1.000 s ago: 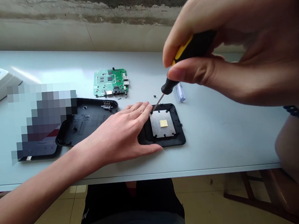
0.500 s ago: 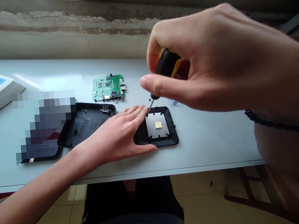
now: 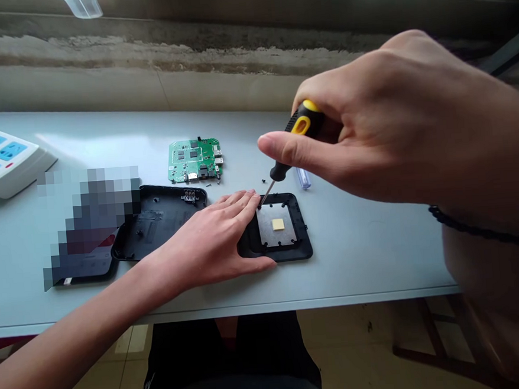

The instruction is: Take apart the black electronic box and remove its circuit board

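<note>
My right hand grips a black and yellow screwdriver by its handle, thumb along the side. Its shaft slants down to the upper left corner of a metal plate set in a black plastic cover. A small pale yellow square pad sits on the plate. My left hand lies flat over the cover's left part, fingers stretched out and fingertips near the screwdriver tip. Left of that hand is a black open case half. Behind them lies a green circuit board.
A white power strip with blue sockets stands at the far left. A partly blurred dark tablet-like device lies beside the case half. Small screws rest near the board, and a clear plastic piece lies behind the cover.
My right hand has turned on the screwdriver, so more of the yellow handle shows. The tip stays at the plate's corner. My left hand keeps its place on the cover; the view has shifted slightly.
</note>
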